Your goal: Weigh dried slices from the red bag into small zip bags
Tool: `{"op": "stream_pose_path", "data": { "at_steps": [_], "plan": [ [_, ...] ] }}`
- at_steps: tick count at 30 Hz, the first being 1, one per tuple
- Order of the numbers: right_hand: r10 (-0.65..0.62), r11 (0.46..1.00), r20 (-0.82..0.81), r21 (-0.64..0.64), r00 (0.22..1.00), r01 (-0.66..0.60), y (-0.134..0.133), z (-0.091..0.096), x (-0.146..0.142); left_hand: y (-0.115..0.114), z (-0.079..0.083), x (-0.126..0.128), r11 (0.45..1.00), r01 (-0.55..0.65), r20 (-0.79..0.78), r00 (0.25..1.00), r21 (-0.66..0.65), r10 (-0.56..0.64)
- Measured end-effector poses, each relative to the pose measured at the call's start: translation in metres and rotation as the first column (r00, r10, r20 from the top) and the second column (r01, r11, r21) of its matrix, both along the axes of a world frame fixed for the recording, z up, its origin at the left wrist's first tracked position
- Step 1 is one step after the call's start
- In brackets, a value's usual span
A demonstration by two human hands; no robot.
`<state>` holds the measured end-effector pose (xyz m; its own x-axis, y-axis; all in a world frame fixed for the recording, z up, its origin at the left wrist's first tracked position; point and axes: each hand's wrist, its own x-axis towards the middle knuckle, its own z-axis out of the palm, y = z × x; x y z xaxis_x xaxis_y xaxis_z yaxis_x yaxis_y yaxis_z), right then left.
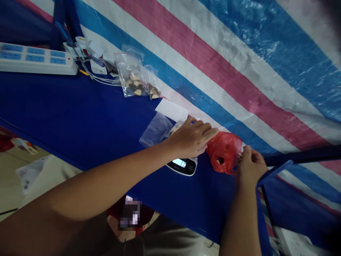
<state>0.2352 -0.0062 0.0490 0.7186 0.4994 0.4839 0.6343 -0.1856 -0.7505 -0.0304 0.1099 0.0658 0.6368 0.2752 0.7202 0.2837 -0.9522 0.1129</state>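
My left hand (195,138) reaches across a small digital kitchen scale (189,167) with a lit display and hides most of its top. Its fingers are closed on the near-left edge of a red plastic bag (223,149), which has an opening showing pale pieces. At the bag's right side, my right hand (252,165) is closed in a pinch; a small pale bit shows at the fingertips, too small to name. A clear zip bag (157,128) lies left of the scale, partly under the left wrist, with pale pieces beside it.
A white paper slip (172,109) lies behind the scale. Clear bags of dried slices (133,80) rest against the striped tarp wall (186,42). A power strip (37,58) and cables are at the far left. A blue frame bar (275,172) stands close to the right hand.
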Motion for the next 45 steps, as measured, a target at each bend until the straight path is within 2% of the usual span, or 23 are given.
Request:
{"op": "stream_pose_path", "data": {
  "at_steps": [2,5,9,13,16,21,26,31,35,41,45],
  "plan": [
    [0.08,0.989,-0.245,0.144,0.966,-0.045,0.009,0.003,-0.023,0.001,-0.001,0.0,1.0,0.007,0.0,1.0,-0.004,-0.007],
    [0.27,0.956,-0.492,0.243,0.828,-0.167,0.014,0.008,-0.044,0.002,-0.004,0.001,1.0,0.022,0.006,1.0,-0.018,-0.022],
    [0.339,0.941,-0.673,0.246,0.657,-0.233,0.012,0.013,-0.049,0.006,-0.009,0.002,0.998,0.065,0.032,0.997,-0.018,-0.065],
    [0.355,0.933,-0.73,0.245,0.584,-0.262,0.012,0.014,-0.05,0.01,-0.016,0.004,0.995,0.095,0.056,0.994,0.004,-0.095],
    [0.384,0.922,-0.704,0.256,0.597,-0.291,0.014,0.015,-0.059,0.011,-0.021,0.007,0.995,0.104,0.051,0.993,0.0,-0.104],
    [0.494,0.87,-0.538,0.308,0.683,-0.385,0.013,0.019,-0.088,0.01,-0.028,0.012,0.992,0.124,0.034,0.992,-0.014,-0.124],
    [0.568,0.822,-0.417,0.245,0.71,-0.514,0.008,0.023,-0.114,0.008,-0.031,0.014,0.99,0.144,0.029,0.989,-0.01,-0.144],
    [0.593,0.804,-0.321,0.187,0.739,-0.564,0.01,0.019,-0.123,0.006,-0.032,0.014,0.984,0.175,0.005,0.985,-0.018,-0.175],
    [0.617,0.786,-0.3,0.181,0.728,-0.591,0.011,0.015,-0.123,0.006,-0.032,0.014,0.984,0.175,-0.005,0.985,-0.023,-0.175],
    [0.618,0.784,-0.282,0.159,0.734,-0.6,0.01,0.013,-0.124,0.005,-0.031,0.014,0.985,0.173,0.014,0.985,-0.006,-0.173],
    [0.556,0.83,-0.282,0.148,0.782,-0.537,0.012,0.009,-0.132,0.005,-0.031,0.014,0.985,0.174,0.011,0.985,-0.018,-0.174]
  ]
}}
